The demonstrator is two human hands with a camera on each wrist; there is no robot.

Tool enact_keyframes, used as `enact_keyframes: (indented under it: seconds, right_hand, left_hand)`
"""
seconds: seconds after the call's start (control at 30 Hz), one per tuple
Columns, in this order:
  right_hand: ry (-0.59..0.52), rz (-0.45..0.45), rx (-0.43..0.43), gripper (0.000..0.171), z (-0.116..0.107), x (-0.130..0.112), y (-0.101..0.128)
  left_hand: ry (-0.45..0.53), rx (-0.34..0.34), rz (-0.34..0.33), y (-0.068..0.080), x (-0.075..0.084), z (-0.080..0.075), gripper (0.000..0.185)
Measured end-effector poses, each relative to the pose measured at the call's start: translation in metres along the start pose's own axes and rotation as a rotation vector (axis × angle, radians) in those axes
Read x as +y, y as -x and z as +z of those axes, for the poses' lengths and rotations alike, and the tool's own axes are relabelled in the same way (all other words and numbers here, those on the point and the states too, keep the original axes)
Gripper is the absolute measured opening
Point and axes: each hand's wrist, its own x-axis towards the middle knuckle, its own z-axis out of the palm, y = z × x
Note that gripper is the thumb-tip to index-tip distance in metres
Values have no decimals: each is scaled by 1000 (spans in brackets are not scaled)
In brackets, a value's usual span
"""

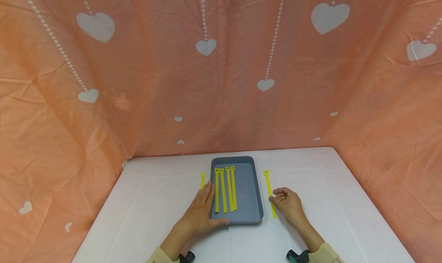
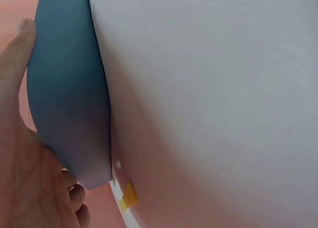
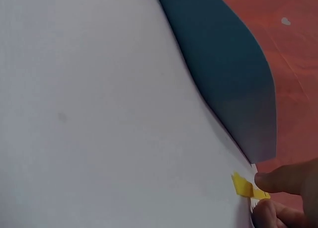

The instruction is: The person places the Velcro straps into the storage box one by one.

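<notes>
Pinches flat yellow slot-headed strap (image 1: pixel 268 182) in closed right hand (image 1: pixel 289 206), braces straight-fingered left hand (image 1: pixel 200 214) against shallow grey tray (image 1: pixel 249 194) left of that grip, apparently mid-pickup or placement, calling for steadiness.

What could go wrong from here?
The left hand, touching the tray, might nudge it and disturb the four yellow straps inside. The leftmost strap is partly hidden by that hand and may get knocked. The right hand pinches the rightmost strap partway along; its loose ends might flop.
</notes>
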Motion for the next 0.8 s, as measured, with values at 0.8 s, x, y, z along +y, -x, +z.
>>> enact_keyframes:
  seconds: [0.8]
  right_hand:
    - [71,-16,11,20,6,-6,0]
  left_hand:
    - [-1,1,-2,0,-2,2,131]
